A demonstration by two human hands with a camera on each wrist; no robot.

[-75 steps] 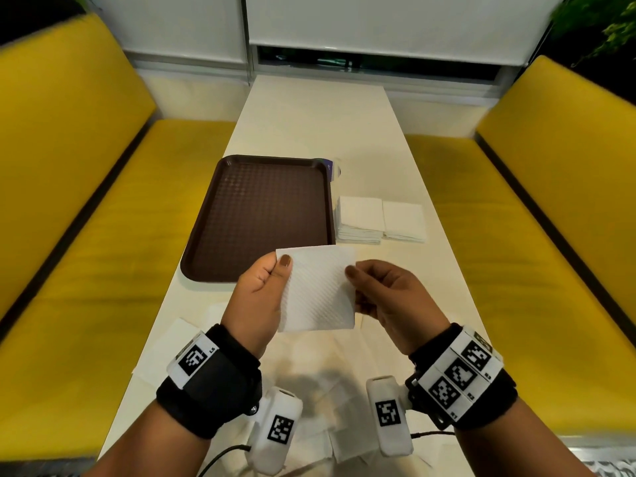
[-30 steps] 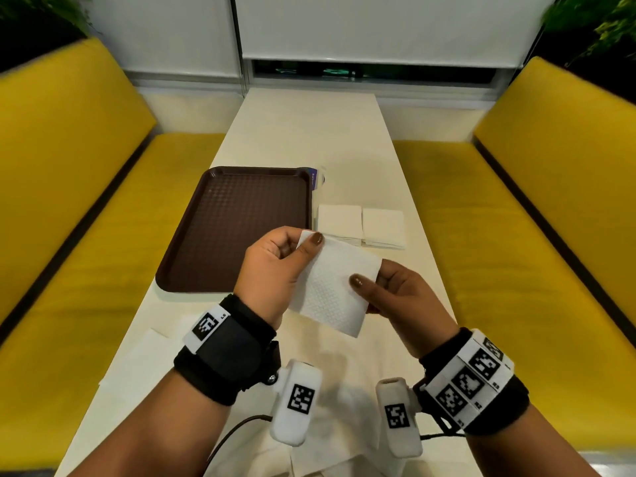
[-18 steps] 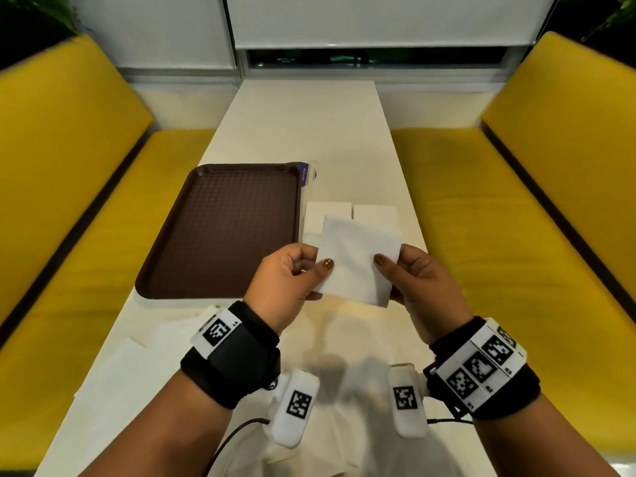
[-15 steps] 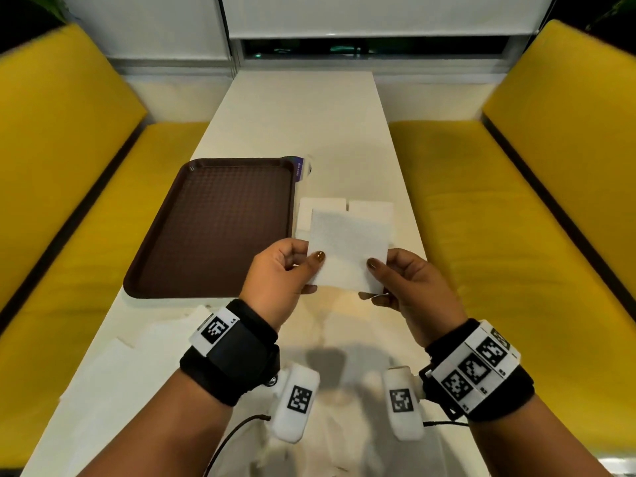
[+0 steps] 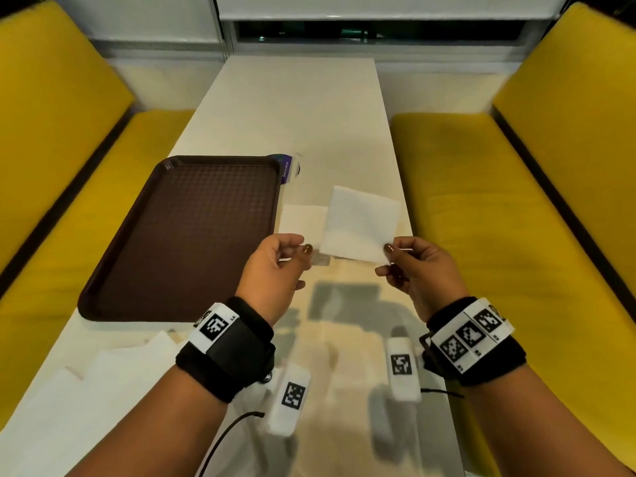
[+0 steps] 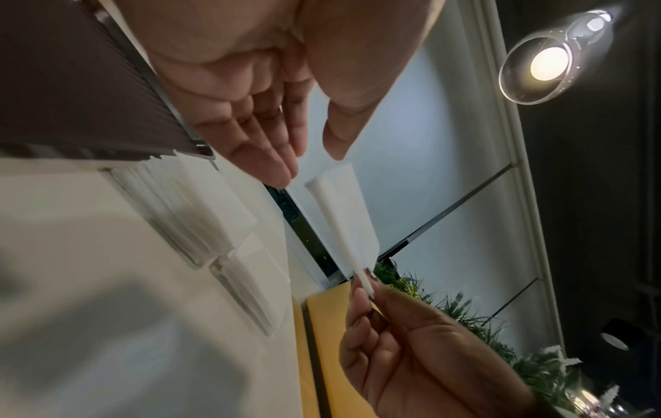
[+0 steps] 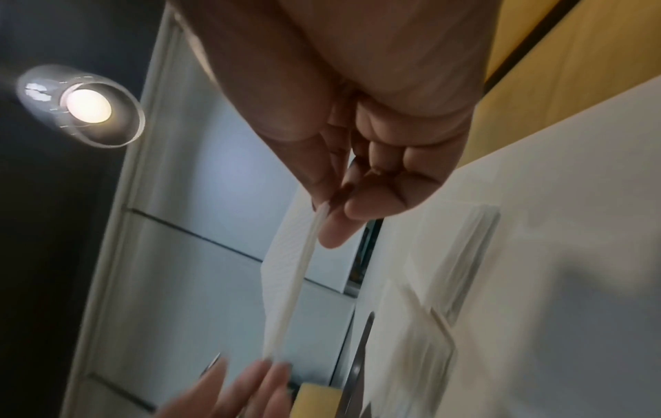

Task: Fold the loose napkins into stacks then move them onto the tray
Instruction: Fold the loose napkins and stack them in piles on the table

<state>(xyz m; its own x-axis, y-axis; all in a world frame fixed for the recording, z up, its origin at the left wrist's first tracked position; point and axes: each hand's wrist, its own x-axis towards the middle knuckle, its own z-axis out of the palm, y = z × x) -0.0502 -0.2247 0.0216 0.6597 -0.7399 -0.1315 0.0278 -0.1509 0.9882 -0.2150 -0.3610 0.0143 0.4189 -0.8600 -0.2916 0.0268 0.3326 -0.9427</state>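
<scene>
Beside the tray (image 5: 179, 235), purple label (image 5: 286, 168), unreadable.

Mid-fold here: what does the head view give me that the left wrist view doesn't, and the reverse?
Head only: the whole brown tray with nothing on it, and loose napkins near the table's front edge. Left wrist only: the side edges of two folded stacks beside the tray, and the left hand open, clear of the paper. Both: the right hand pinching the folded napkin by a corner.

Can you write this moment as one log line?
right hand: pinches folded white paper napkin | left hand: open, let go | brown plastic tray: bare
</scene>
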